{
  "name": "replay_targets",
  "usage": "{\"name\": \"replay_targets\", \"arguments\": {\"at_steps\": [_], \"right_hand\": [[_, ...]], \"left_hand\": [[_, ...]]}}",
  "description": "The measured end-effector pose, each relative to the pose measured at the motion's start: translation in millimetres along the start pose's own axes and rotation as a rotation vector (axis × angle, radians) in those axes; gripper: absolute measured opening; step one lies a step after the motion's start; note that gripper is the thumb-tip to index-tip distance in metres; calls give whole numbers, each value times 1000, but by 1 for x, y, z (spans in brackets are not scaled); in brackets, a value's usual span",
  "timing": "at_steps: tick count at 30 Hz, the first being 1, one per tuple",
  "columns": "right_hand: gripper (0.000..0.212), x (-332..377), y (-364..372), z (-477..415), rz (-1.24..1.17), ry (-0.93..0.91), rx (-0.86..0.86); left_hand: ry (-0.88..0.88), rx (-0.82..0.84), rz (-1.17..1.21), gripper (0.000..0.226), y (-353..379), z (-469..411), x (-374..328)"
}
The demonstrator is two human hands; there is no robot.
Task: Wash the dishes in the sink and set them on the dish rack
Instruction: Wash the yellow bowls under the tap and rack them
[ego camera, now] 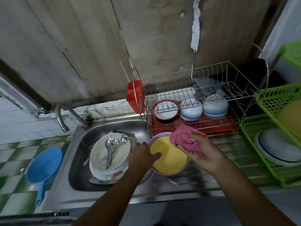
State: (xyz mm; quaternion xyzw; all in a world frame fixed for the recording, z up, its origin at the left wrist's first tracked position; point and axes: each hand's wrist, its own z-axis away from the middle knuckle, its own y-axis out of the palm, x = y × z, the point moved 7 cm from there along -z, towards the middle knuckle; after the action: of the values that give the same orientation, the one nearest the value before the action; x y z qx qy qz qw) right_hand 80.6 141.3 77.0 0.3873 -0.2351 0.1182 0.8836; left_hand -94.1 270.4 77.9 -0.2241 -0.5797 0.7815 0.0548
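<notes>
Left hand (143, 155) grips plate (171, 162); right hand (205, 152) holds cloth (185, 139).

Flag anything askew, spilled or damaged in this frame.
Forks and spoons lie loose, crossed, on top of the plate stack in the sink, which sits tilted. No spill or breakage shows.

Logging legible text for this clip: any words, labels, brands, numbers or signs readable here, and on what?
No text can be read in this view.
Decorated white bowl: coloured printed motif on its side, a picture, no lettering.
Pink cloth in the right hand: small white speck, too small to tell if it is a tag.
Red cutlery holder: plain, no label.
</notes>
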Motion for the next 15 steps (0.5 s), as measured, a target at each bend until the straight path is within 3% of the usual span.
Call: {"name": "replay_targets", "arguments": {"at_steps": [6, 9, 15], "right_hand": [[45, -13, -15, -12, 6, 19, 4], [37, -17, -20, -14, -7, 32, 2], [38, -22, -32, -22, -16, 48, -21]], "left_hand": [[-73, -45, -63, 61, 14, -2, -2], [-50, -71, -128, 41, 13, -4, -7], [-60, -83, 141, 26, 1, -8, -9]]}}
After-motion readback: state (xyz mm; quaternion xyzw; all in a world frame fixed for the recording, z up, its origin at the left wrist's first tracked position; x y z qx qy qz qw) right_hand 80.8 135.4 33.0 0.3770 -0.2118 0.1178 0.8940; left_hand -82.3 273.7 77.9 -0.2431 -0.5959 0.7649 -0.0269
